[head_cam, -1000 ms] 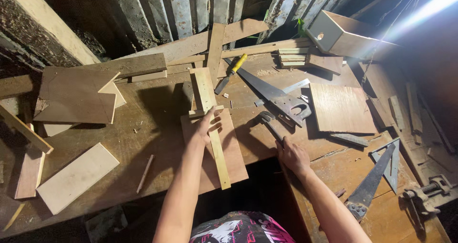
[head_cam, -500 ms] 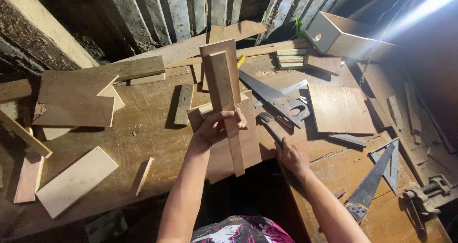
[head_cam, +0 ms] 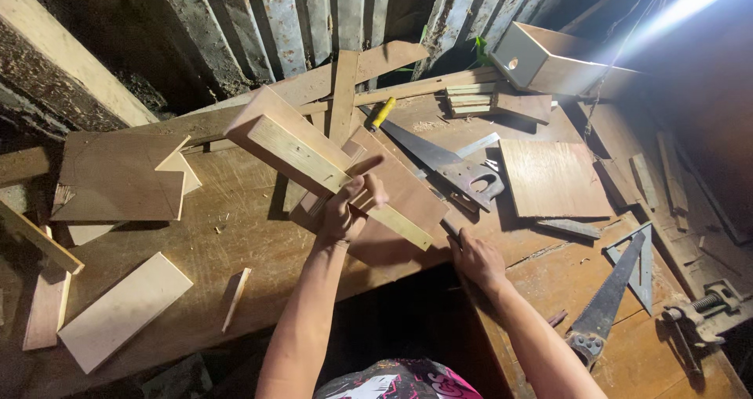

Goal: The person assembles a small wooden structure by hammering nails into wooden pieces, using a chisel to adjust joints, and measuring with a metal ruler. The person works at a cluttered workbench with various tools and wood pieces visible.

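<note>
While gripped one-handed near its middle, liable to twist or drop.

Closed around a wooden assembly (head_cam: 329, 160) just left of frame centre by the left hand (head_cam: 343, 215): a pale thick batten fixed across a reddish plywood panel (head_cam: 408, 191), lifted and tilted off the workbench (head_cam: 259, 250), long end jutting toward the upper left. Held off balance, so likely to pivot in the fingers, slip, and strike the bench edge or the lap below. Resting flat near the bench edge at lower centre, the right hand (head_cam: 476, 259), fingers spread, gripping nothing; whether touching something small under the fingertips, cannot tell. Just above it, a handsaw (head_cam: 443, 164) with teeth exposed, close enough to catch a knuckle or the swinging panel. Further right, a second saw (head_cam: 608, 305) at the lower right and a loose plywood square (head_cam: 553, 178), easily knocked.
</note>
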